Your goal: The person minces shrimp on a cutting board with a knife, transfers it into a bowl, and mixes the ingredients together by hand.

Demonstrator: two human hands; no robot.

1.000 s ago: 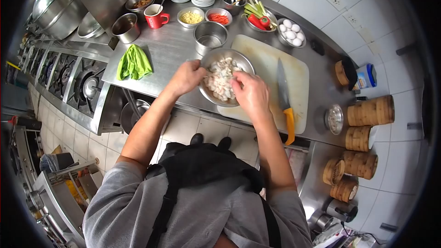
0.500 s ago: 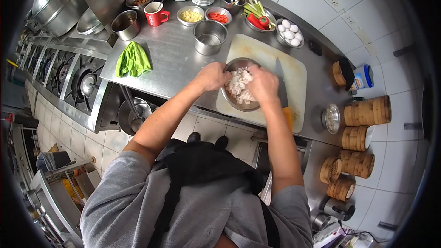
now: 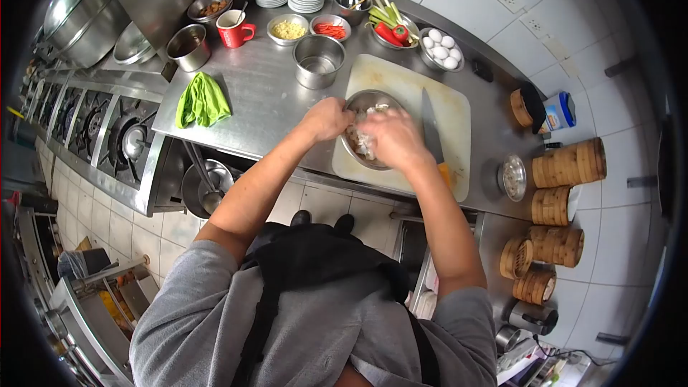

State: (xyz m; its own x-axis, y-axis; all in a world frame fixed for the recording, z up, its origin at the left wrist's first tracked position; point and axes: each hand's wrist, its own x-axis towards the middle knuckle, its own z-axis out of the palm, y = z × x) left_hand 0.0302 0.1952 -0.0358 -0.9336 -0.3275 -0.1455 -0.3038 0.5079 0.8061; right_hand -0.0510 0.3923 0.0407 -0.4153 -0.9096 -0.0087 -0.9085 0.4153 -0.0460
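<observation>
A steel bowl (image 3: 367, 162) with pale chopped pieces (image 3: 362, 142) in it sits on the left part of the white cutting board (image 3: 401, 86). My left hand (image 3: 327, 120) grips the bowl's left rim, its fingers closed on the edge. Over the bowl is my right hand (image 3: 390, 136), blurred by motion, with its fingers down among the pieces; the fingertips are hidden. To the right of that hand lies a knife (image 3: 432, 129) with a yellow handle, its blade pointing away from me. Just beyond the board's left corner stands an empty steel pot (image 3: 319, 64).
Bowls of yellow bits (image 3: 288, 29) and red strips (image 3: 330, 29), vegetables (image 3: 393, 29) and eggs (image 3: 441, 49) line the back. A green cloth (image 3: 203, 102) and red mug (image 3: 233, 31) are left; bamboo steamers (image 3: 570, 165) and a small steel bowl (image 3: 512, 178) are right.
The bowl has moved right from the board's left edge onto the board, with my left hand at its rim. My right hand has shifted from the bowl's right side over its middle.
</observation>
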